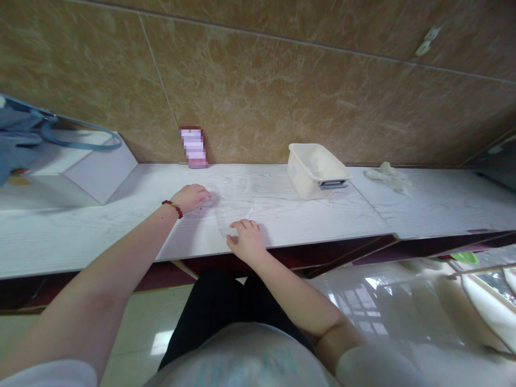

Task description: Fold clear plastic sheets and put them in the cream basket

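A thin clear plastic sheet or bag [231,212] lies flat on the white wood-grain counter [306,215]; it is hard to make out. My left hand [190,197], with a red bead bracelet on the wrist, rests on the sheet's far left part, fingers curled down and pressed together. My right hand [246,240] sits at the sheet's near edge close to the counter's front, fingers bent and pinching at the plastic.
A white plastic tub [312,171] stands on a small scale to the right. Crumpled clear plastic [390,176] lies beyond it. A small pink and red box [194,147] leans on the marble wall. A blue bag [24,137] sits on a white block at left.
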{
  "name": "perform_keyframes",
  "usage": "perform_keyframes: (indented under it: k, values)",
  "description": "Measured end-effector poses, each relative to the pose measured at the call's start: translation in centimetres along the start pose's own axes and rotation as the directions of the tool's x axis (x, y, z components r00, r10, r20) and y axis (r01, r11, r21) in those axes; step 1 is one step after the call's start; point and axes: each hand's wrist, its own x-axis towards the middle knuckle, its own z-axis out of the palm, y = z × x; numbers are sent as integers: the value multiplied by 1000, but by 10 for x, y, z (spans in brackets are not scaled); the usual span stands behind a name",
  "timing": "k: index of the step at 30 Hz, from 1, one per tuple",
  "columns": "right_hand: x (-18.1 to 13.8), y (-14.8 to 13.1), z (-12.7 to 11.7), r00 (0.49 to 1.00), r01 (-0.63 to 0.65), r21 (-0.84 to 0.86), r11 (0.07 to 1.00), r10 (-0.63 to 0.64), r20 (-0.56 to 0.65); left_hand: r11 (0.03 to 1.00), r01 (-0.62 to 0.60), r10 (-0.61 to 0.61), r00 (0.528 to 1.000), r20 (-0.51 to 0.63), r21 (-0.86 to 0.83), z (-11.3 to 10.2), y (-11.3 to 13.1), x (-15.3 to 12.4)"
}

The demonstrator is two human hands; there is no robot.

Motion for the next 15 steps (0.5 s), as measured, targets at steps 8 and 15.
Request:
perform_keyframes:
  k: [8,15]
  values:
    - [2,74,-30,991,53,-71,996,-43,130,986,-94,78,990,-122,-136,-17,58,-25]
    - [1,67,-39,971,151,-172,973,-113,212,958,-87,47,987,-151,-272,-5,112,-53]
